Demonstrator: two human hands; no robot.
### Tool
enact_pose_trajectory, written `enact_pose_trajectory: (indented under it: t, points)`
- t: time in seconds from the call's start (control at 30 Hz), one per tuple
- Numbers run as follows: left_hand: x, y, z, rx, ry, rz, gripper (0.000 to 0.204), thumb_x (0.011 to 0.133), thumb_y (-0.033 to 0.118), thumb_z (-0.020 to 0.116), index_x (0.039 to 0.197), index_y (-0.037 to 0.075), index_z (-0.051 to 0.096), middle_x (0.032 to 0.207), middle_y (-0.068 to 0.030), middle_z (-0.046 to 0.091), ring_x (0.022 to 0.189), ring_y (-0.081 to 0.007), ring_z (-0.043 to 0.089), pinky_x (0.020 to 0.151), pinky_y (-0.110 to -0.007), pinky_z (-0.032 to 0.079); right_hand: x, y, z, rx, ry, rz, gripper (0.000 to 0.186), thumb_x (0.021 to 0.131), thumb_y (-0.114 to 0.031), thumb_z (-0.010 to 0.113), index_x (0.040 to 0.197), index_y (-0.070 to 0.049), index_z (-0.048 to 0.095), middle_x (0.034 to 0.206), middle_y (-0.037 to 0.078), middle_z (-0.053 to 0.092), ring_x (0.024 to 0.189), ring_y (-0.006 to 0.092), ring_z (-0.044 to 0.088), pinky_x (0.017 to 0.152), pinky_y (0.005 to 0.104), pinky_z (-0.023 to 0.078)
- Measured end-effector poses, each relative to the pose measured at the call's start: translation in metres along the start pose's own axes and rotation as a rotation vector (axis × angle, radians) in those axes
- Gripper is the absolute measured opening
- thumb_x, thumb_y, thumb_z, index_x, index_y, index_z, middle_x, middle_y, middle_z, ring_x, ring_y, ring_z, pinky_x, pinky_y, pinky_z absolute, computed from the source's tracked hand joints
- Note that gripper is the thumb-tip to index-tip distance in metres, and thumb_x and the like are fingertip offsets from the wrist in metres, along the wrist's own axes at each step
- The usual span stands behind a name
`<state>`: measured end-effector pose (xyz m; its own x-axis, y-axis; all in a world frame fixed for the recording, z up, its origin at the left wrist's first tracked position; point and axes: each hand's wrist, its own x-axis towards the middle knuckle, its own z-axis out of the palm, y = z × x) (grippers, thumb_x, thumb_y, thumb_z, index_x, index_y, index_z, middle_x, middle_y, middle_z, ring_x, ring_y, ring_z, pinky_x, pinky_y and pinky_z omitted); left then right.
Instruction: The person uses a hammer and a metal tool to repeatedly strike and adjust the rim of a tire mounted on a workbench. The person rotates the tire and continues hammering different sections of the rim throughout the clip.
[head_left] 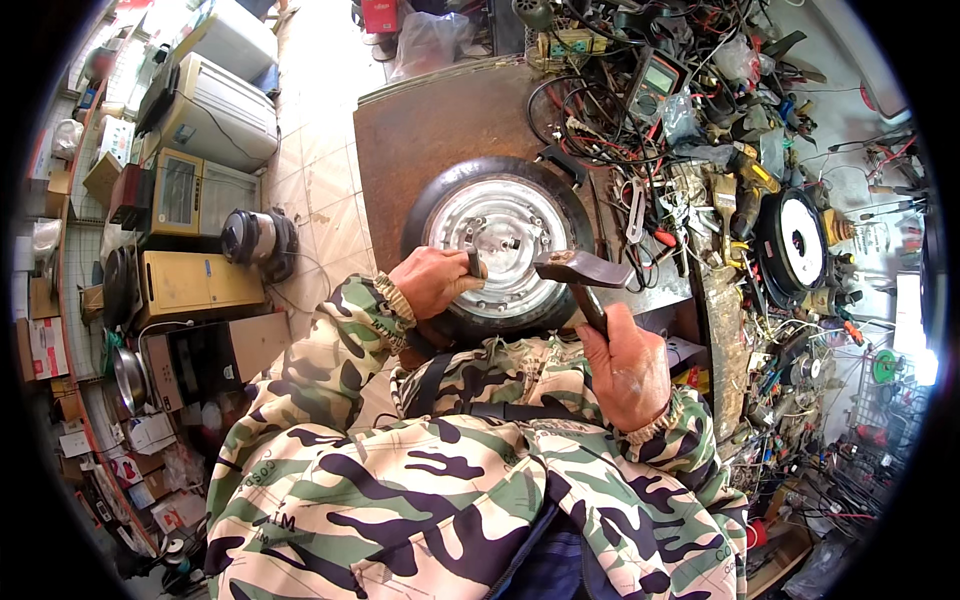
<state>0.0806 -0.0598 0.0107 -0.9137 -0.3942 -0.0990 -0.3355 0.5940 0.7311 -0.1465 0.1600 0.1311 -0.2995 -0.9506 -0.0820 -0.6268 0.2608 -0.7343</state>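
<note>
A small wheel lies flat in front of me, its black tyre (pixel 417 222) around a silver metal rim (pixel 440 222) with a hub at the centre. My right hand (pixel 628 368) is closed around the handle of a hammer (pixel 584 268). The hammer's broad, worn metal head hangs over the right side of the wheel. Over the left side of the rim, my left hand (pixel 437 281) is closed on a short dark metal bar (pixel 474 260) that stands up past the fingers. The bar's lower end is hidden, so I cannot tell whether it touches the rim.
The wheel rests on a brown board-topped bench (pixel 400 135). A multimeter (pixel 657 80), tangled cables, a combination wrench (pixel 635 212) and a yellow drill (pixel 755 180) crowd the right side. Another wheel-like ring (pixel 795 240) stands farther right. A small dark appliance (pixel 255 237) sits to the left.
</note>
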Motion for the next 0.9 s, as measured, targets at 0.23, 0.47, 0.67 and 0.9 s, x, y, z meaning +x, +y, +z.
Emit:
enact_pose_trajectory:
  t: [0.23, 0.47, 0.67, 0.9]
  points:
    - [-0.004, 0.0, 0.007, 0.101, -0.002, 0.123, 0.017, 0.098, 0.019, 0.069, 0.106, 0.007, 0.076, 0.102, -0.0129, 0.073, 0.089, -0.0362, 0.072, 0.077, -0.043, 0.059, 0.008, -0.007, 0.005, -0.039, -0.027, -0.041, 0.024, 0.102, -0.023, 0.07, 0.098, -0.005, 0.054, 0.08, 0.023, 0.068, 0.075, 0.0503, 0.066, 0.06, 0.0553, 0.049]
    - [-0.004, 0.0, 0.01, 0.335, -0.03, 0.299, 0.021, 0.09, 0.011, 0.069, 0.108, 0.014, 0.081, 0.115, -0.0025, 0.073, 0.097, -0.023, 0.073, 0.077, -0.036, 0.062, 0.016, -0.029, -0.002, -0.059, -0.027, -0.13, 0.026, 0.102, -0.023, 0.07, 0.096, -0.004, 0.053, 0.081, 0.021, 0.068, 0.072, 0.0466, 0.067, 0.059, 0.0531, 0.052]
    - [-0.01, -0.001, 0.011, 0.284, 0.026, 0.343, 0.023, 0.088, 0.009, 0.069, 0.106, 0.017, 0.081, 0.119, 0.0024, 0.071, 0.098, -0.0194, 0.073, 0.074, -0.034, 0.063, -0.009, -0.041, -0.029, 0.056, 0.207, -0.212, 0.021, 0.103, -0.02, 0.066, 0.094, -0.001, 0.063, 0.074, 0.015, 0.067, 0.06, 0.0261, 0.065, 0.058, 0.0378, 0.051]
    - [-0.007, 0.009, 0.009, 0.199, -0.001, 0.064, 0.012, 0.097, 0.015, 0.071, 0.101, 0.007, 0.078, 0.105, -0.0088, 0.076, 0.083, -0.0303, 0.076, 0.074, -0.036, 0.063, 0.003, -0.01, 0.004, -0.27, 0.034, -0.105, 0.024, 0.098, -0.02, 0.073, 0.096, -0.004, 0.055, 0.076, 0.021, 0.069, 0.066, 0.0445, 0.069, 0.056, 0.0507, 0.053]
